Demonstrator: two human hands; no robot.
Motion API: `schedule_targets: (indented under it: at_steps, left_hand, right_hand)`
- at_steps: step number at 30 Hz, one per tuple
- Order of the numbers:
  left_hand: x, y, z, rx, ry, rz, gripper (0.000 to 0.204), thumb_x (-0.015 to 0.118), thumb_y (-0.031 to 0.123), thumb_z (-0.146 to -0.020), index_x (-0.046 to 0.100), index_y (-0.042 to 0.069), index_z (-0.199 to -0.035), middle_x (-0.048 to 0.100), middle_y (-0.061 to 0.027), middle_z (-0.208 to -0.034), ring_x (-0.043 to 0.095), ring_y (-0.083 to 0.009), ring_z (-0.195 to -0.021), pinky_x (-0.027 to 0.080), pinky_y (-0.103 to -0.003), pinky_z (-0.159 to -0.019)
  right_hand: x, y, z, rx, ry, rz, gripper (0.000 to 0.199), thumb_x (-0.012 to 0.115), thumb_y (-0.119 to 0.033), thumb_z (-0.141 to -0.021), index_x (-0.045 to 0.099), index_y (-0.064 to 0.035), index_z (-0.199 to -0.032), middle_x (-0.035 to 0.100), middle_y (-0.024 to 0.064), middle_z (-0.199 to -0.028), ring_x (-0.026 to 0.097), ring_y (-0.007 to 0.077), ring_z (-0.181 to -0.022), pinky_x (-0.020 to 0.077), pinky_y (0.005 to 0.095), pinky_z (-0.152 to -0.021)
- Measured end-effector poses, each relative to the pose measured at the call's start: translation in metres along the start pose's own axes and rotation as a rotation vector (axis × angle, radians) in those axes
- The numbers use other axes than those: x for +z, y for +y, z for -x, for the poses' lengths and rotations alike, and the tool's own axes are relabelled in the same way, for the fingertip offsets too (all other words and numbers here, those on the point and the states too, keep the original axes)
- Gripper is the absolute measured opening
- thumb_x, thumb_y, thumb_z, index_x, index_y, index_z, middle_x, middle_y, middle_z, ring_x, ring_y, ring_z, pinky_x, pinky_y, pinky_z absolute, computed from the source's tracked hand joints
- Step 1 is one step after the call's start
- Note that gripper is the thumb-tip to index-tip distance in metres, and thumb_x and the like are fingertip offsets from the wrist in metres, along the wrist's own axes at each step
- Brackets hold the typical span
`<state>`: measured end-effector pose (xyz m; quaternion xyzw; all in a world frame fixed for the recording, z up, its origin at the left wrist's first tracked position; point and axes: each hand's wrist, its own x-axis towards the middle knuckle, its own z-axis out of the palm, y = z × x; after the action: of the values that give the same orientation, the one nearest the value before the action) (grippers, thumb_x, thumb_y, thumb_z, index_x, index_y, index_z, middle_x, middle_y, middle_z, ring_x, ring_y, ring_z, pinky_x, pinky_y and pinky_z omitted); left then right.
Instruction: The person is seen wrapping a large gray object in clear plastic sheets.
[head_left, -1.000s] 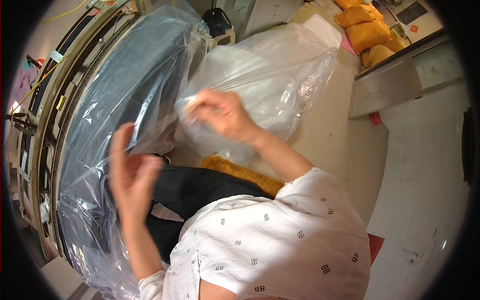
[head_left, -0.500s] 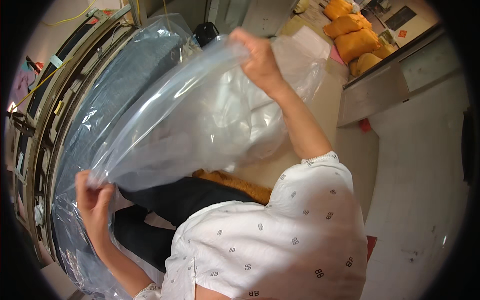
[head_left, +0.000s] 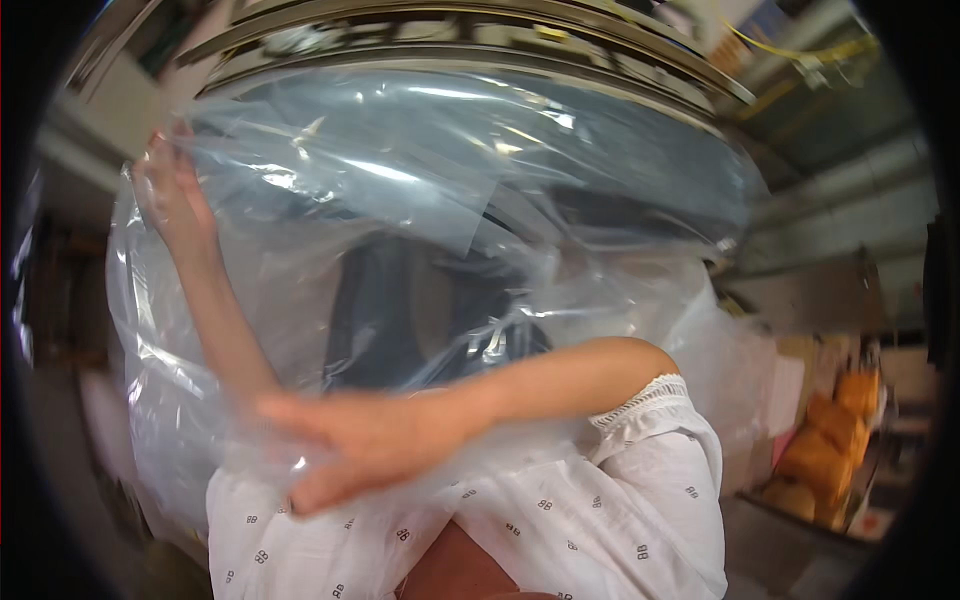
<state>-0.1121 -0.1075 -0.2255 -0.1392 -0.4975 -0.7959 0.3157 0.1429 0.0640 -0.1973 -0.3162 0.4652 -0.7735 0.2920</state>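
A large, wrinkled sheet of clear plastic [head_left: 160,385] spreads in front of me and over my lap. Beneath its far part lies a long grey-blue piece [head_left: 640,140], its kind hard to make out. At the far left, my left hand [head_left: 178,195] is closed on the plastic's edge, and taut folds run rightward from it. My right hand [head_left: 370,445] is blurred, low over the plastic near my waist, with its thumb and fingers apart. My dark trousers show through the film.
Along the far side runs a long metal frame [head_left: 600,22] with rails. Yellow cord [head_left: 800,50] hangs at the far right. Several orange sacks [head_left: 815,455] are piled at the right, near a pale cabinet or wall panel [head_left: 840,210].
My view has turned left, so the metal frame now lies straight ahead. My right hand has come down from the raised plastic edge toward my waist; the plastic now lies lower and spread out.
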Motion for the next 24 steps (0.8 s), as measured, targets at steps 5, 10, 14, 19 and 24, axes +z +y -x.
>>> schedule_targets:
  at_steps: [5,10,14,19,24]
  left_hand:
    - [-0.188,0.061,0.061,-0.413,-0.049,-0.798,0.027,0.043,0.023,-0.095,0.059,0.003,-0.103,0.057,-0.0079,-0.110,0.055,-0.0214,-0.099,0.041,-0.028,-0.084]
    - [-0.190,0.106,0.077,-0.390,-0.680,-1.304,0.019,0.048,0.011,-0.090,0.059,0.003,-0.102,0.059,-0.0055,-0.101,0.056,-0.0191,-0.094,0.041,-0.027,-0.078]
    - [-0.100,0.088,0.039,-0.309,-0.384,-1.153,0.023,0.056,0.011,-0.084,0.058,0.003,-0.106,0.057,-0.0079,-0.103,0.055,-0.0219,-0.099,0.042,-0.030,-0.081]
    - [-0.022,-0.002,-0.002,-0.134,-0.631,-0.963,0.038,0.065,0.024,-0.080,0.057,0.002,-0.110,0.060,-0.0080,-0.102,0.056,-0.0183,-0.097,0.043,-0.028,-0.083]
    - [0.023,-0.053,-0.021,-0.333,-0.636,-0.605,0.029,0.067,0.025,-0.078,0.064,0.003,-0.097,0.065,-0.0044,-0.086,0.060,-0.0116,-0.083,0.046,-0.026,-0.075]
  right_hand:
    - [-0.132,0.003,-0.070,-0.132,0.351,0.517,0.032,0.048,-0.026,-0.092,0.053,-0.0038,-0.114,0.055,0.0078,-0.111,0.053,0.0157,-0.102,0.0417,0.0291,-0.091]
    - [-0.229,0.029,-0.056,-0.192,0.682,-0.231,0.032,0.043,-0.028,-0.094,0.052,-0.0006,-0.110,0.054,0.0118,-0.115,0.051,0.0227,-0.111,0.0403,0.0348,-0.098]
    - [-0.221,0.032,-0.054,-0.249,0.783,-0.287,0.029,0.041,-0.025,-0.095,0.052,-0.0015,-0.107,0.053,0.0108,-0.116,0.049,0.0215,-0.114,0.0396,0.0326,-0.097]
    - [-0.208,0.033,-0.061,-0.224,0.796,-0.186,0.027,0.041,-0.023,-0.096,0.051,-0.0021,-0.109,0.052,0.0104,-0.117,0.048,0.0208,-0.115,0.0382,0.0314,-0.098]
    - [-0.206,0.031,-0.056,-0.220,0.810,-0.183,0.026,0.041,-0.022,-0.096,0.050,-0.0026,-0.110,0.052,0.0091,-0.117,0.048,0.0195,-0.115,0.0379,0.0308,-0.098]
